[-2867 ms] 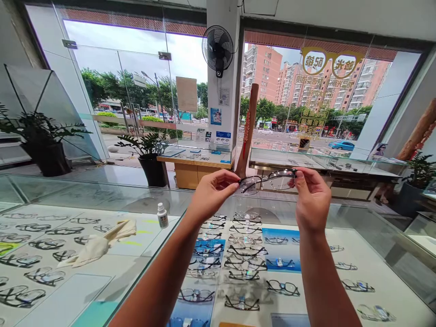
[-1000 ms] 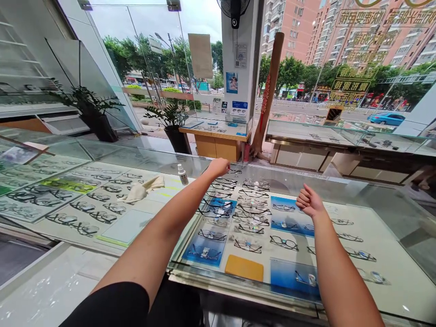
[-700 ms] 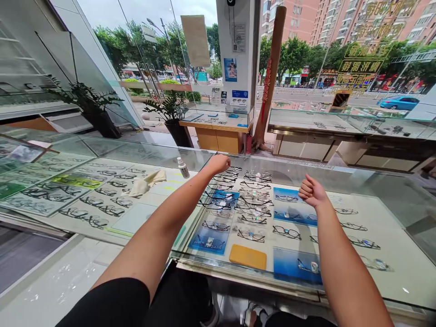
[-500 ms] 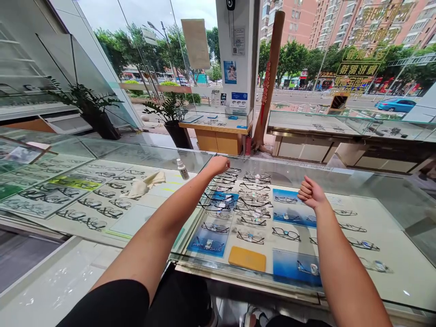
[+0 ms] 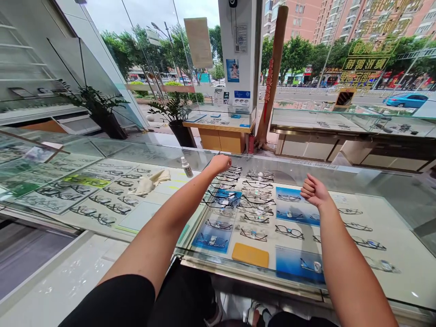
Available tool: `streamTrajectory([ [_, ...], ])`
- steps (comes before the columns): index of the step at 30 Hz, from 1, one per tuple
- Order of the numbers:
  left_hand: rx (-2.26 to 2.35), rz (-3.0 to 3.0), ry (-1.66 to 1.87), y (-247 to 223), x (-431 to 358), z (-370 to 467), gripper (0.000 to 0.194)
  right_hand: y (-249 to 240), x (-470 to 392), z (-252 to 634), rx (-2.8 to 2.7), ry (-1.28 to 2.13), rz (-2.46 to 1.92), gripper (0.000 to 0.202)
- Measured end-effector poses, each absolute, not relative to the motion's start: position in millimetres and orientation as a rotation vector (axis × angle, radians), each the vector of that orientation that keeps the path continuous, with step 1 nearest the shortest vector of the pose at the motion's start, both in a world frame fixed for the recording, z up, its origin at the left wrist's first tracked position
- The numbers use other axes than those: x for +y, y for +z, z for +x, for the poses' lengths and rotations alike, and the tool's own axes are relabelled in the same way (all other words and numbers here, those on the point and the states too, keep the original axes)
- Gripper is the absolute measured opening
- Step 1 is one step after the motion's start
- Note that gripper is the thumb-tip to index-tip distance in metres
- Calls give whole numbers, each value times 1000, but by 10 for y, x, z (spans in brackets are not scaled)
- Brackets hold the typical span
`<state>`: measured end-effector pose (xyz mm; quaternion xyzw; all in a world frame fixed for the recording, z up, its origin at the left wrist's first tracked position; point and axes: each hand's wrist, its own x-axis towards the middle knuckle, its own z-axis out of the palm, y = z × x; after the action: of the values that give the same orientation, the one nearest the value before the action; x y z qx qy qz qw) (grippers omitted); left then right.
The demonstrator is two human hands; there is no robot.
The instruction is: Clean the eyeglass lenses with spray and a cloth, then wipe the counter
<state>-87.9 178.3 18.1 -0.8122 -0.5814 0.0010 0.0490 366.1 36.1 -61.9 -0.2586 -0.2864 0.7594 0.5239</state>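
My left hand point(image 5: 220, 163) is a closed fist above the far end of a column of eyeglasses point(image 5: 223, 186) laid one behind another. No object shows in it, though its inner side is turned away. My right hand point(image 5: 314, 190) is curled into a fist over the glass-topped counter, right of the eyeglasses on a blue card point(image 5: 289, 214). Nothing sticks out of its fingers. Between both arms lies a second column of eyeglasses point(image 5: 257, 195). A yellow, flat case-like block point(image 5: 250, 255) sits near the counter's front edge.
Left of my left arm, a small white spray bottle point(image 5: 186, 167) stands beside a crumpled cream cloth point(image 5: 150, 182). More eyeglass frames point(image 5: 111, 204) fill the left section. Beyond the glass counter point(image 5: 374, 179) stand a low display case point(image 5: 221, 129), potted plants point(image 5: 177, 120) and a leaning wooden post point(image 5: 274, 68).
The view has shifted slightly, so the scene sits a little further right. Both fists keep nearly the same pose over the counter, and the eyeglasses stay in place.
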Motion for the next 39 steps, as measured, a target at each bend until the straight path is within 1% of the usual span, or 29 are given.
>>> streamTrajectory([
  [2, -1763, -2470, -17, 216, 1734, -893, 39, -624, 366, 3665, -685, 1825, -604, 62],
  [4, -1750, -2474, -28, 259, 1672, -905, 41, -627, 372, 3668, -690, 1830, -598, 61],
  [9, -1757, -2510, 56, 343, 1544, -924, 28, -623, 379, 3660, -700, 1833, -606, 62],
  [12, -1797, -2498, 68, 363, 1544, -908, 27, -623, 381, 3649, -717, 1822, -613, 62],
  [19, -2154, -2267, -19, 361, 1788, -694, 33, -632, 390, 3623, -723, 1814, -609, 63],
  [24, -2384, -2123, 20, 371, 1964, -521, 43, -632, 396, 3613, -730, 1824, -599, 62],
  [27, -2435, -2110, 8, 366, 1991, -435, 40, -637, 401, 3605, -741, 1817, -613, 61],
  [30, -2467, -2123, -30, 360, 1984, -356, 37, -635, 403, 3592, -741, 1805, -620, 61],
  [34, -2537, -2091, -124, 367, 1922, -284, 42, -615, 397, 3570, -721, 1817, -637, 61],
  [37, -2576, -2024, -273, 380, 1821, -258, 48, -614, 397, 3571, -700, 1839, -644, 59],
  [39, -2586, -1989, -393, 405, 1747, -247, 47, -634, 409, 3587, -703, 1849, -648, 60],
])
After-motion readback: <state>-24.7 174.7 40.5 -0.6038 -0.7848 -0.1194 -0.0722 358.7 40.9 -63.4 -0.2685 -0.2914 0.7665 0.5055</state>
